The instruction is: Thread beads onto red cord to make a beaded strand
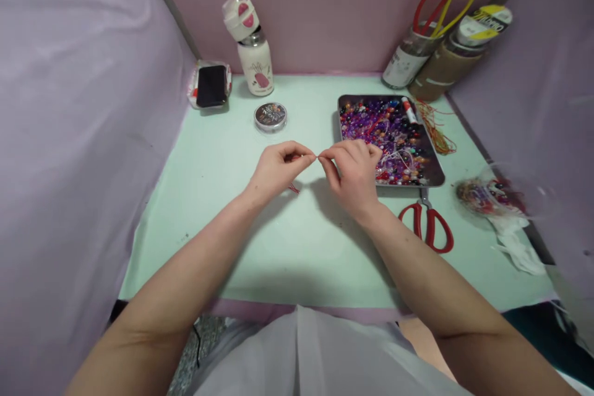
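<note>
My left hand (278, 168) and my right hand (353, 172) meet above the middle of the pale green table (232, 210), fingertips pinched together. Between them runs a short piece of thin red cord (316, 158), and its end hangs below my left hand. Both hands are closed in a pinch on it. Whether a bead sits on the cord I cannot make out. Just right of my right hand lies a dark metal tray (436, 167) full of purple, red and dark beads (385, 133).
Red-handled scissors (429, 226) lie in front of the tray. A round spool tin (270, 116), a white bottle (254, 55) and a phone in a case (211, 85) stand at the back left. Jars with scissors (417, 49) occupy the back right; a clear bag (492, 195) lies right.
</note>
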`<action>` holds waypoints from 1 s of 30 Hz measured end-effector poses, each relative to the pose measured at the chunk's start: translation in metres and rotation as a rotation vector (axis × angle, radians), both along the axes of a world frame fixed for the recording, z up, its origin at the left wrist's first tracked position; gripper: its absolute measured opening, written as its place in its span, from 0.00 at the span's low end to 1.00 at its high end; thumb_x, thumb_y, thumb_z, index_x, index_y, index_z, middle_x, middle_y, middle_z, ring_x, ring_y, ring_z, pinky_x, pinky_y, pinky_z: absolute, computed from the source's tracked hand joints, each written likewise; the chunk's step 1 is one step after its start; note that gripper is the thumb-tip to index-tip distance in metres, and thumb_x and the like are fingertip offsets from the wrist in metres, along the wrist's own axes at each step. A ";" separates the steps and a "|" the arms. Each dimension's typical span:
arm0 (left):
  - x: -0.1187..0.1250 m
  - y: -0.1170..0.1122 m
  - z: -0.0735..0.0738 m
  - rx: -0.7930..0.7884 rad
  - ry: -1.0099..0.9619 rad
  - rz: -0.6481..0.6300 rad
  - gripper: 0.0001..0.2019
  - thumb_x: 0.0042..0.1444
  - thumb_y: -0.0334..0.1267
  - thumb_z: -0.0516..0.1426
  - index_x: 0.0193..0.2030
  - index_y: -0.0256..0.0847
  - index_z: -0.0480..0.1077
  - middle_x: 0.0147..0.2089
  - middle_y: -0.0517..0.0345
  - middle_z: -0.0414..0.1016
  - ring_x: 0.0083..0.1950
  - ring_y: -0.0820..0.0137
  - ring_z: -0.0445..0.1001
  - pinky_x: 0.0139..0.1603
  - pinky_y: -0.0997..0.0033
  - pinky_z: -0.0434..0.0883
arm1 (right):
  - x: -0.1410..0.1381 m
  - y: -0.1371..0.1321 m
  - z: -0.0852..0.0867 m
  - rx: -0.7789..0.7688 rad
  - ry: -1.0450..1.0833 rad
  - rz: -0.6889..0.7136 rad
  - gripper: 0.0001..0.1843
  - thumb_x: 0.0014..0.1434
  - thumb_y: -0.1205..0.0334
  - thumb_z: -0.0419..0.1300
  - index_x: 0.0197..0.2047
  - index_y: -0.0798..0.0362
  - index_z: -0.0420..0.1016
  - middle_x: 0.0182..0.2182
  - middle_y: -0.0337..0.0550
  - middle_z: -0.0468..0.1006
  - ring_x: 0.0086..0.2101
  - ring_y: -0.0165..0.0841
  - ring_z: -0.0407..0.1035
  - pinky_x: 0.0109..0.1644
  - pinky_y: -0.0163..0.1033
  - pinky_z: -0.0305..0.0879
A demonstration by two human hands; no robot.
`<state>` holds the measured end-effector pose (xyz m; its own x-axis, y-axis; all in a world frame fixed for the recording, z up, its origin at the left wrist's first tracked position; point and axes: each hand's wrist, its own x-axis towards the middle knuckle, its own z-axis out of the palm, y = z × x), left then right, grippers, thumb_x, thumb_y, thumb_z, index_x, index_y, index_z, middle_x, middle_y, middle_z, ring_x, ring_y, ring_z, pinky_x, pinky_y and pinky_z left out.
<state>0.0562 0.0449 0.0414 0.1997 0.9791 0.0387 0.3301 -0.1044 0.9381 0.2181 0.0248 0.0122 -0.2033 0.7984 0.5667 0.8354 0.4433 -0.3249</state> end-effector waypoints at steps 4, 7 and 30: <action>0.014 -0.015 -0.020 0.031 -0.065 0.125 0.08 0.52 0.41 0.57 0.30 0.37 0.73 0.27 0.60 0.71 0.29 0.74 0.65 0.33 0.73 0.64 | 0.004 -0.004 -0.001 0.045 -0.024 0.003 0.08 0.63 0.62 0.51 0.36 0.50 0.70 0.34 0.41 0.74 0.39 0.35 0.63 0.47 0.46 0.44; 0.021 -0.026 -0.036 0.150 -0.077 0.178 0.07 0.54 0.39 0.56 0.30 0.40 0.73 0.27 0.60 0.68 0.30 0.74 0.65 0.34 0.72 0.64 | 0.005 -0.007 0.000 0.087 -0.083 0.003 0.05 0.62 0.63 0.54 0.35 0.49 0.70 0.33 0.40 0.76 0.38 0.34 0.64 0.45 0.45 0.44; 0.010 -0.033 -0.063 0.505 0.260 -0.151 0.12 0.62 0.38 0.50 0.35 0.38 0.72 0.30 0.56 0.69 0.35 0.71 0.68 0.37 0.71 0.66 | 0.035 -0.003 0.018 -0.102 -0.250 0.070 0.08 0.62 0.59 0.53 0.40 0.48 0.73 0.37 0.41 0.78 0.40 0.37 0.67 0.45 0.45 0.49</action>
